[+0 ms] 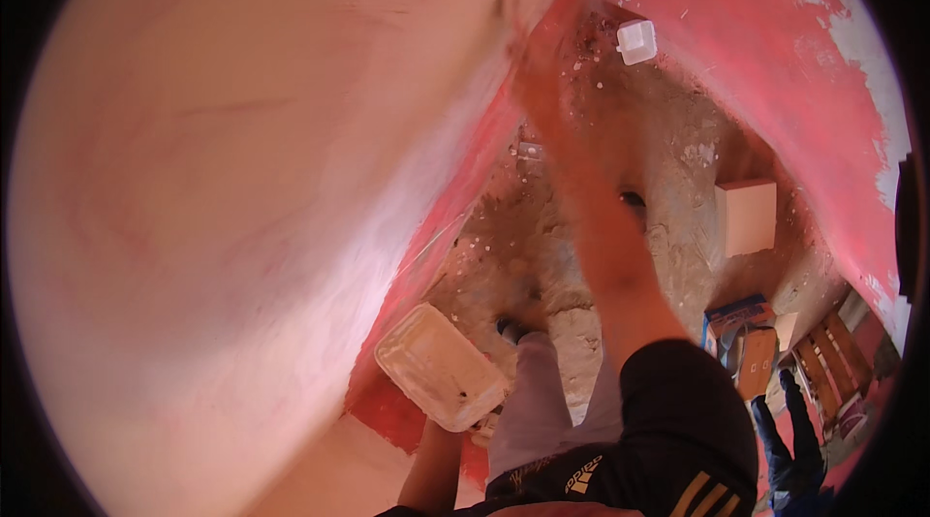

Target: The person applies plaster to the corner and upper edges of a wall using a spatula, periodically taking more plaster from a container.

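Note:
My left hand (pixel 439 441) holds up a shallow, off-white plastic tub (pixel 441 362) beside the left wall. Most of its fingers are hidden behind the tub, whose inside looks stained and carries a small dark spot. My right arm stretches far forward, and my right hand (pixel 531 62) is at the cream-coloured wall (pixel 223 178), near the pink band along its lower edge. Motion smears that hand, so its fingers do not show clearly. A small dark blur lies on the wall side of it; I cannot make out what it is.
A small white container (pixel 636 42) stands on the rough, paint-spotted floor (pixel 668 120) by the pink right wall (pixel 746 32). Further along are a pale box (pixel 746 217), a blue-edged box (pixel 736 313) and a slatted wooden piece (pixel 833 362). Another person's dark-clothed legs (pixel 790 430) show at lower right.

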Demonstrator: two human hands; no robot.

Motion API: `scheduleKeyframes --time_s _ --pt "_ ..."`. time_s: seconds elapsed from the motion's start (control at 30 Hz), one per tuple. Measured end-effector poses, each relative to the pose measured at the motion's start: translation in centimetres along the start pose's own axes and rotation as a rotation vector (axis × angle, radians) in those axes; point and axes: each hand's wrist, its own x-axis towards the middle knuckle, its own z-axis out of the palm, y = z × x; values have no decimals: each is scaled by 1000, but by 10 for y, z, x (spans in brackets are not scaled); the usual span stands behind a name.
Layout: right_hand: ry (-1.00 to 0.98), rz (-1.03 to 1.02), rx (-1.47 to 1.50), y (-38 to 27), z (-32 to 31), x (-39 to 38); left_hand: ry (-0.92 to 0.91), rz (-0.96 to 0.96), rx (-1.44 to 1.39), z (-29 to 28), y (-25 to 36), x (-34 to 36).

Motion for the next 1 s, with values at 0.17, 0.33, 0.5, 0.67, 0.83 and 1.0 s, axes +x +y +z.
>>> scheduleKeyframes --time_s 0.17,0.33,0.5,0.67,0.83,1.0 --pt "-207 -245 -256 23 78 -212 211 -65 -105 -61 14 -13" --pt "-457 92 -408 21 52 -237 -43 121 -109 -26 32 -16" --pt "140 -292 -604 93 7 -132 -90 69 -212 -94 37 -64" --pt "153 23 -63 62 160 -251 -125 88 -369 -201 73 -153" --pt "-239 -11 -692 123 209 -528 -224 34 -341 -276 108 -259" --pt "-134 87 -260 -4 268 -781 -182 167 -196 -297 195 -433"
